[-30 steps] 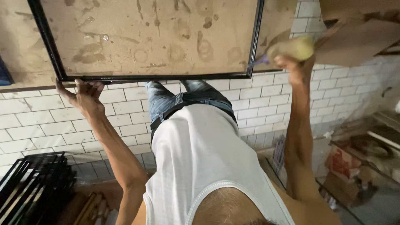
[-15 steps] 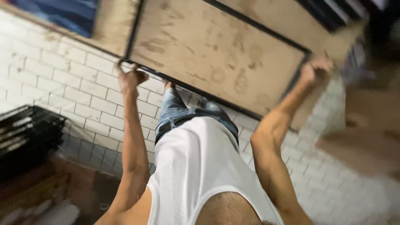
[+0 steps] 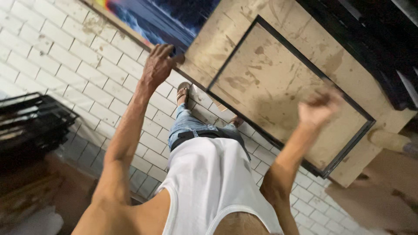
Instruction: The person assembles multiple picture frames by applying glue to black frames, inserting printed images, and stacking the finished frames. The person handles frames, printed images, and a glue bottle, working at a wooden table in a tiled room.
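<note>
1. Black frames (image 3: 30,126) stacked at far left on the tiled floor (image 3: 56,56).
2. Left hand (image 3: 159,65): fingers grip the board (image 3: 305,56) edge.
3. Black frame (image 3: 289,93) lies flat on the board, seemingly placed.
4. Right hand (image 3: 318,109) blurred above it, holding nothing; finger state unclear.

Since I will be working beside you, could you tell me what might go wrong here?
The left hand grips only the worktable's edge, while the right hand, blurred, is above the black frame, so the frame lies unheld and might slide. It reaches close to the table's edge, and the stacked frames crowd the tiled floor.
</note>
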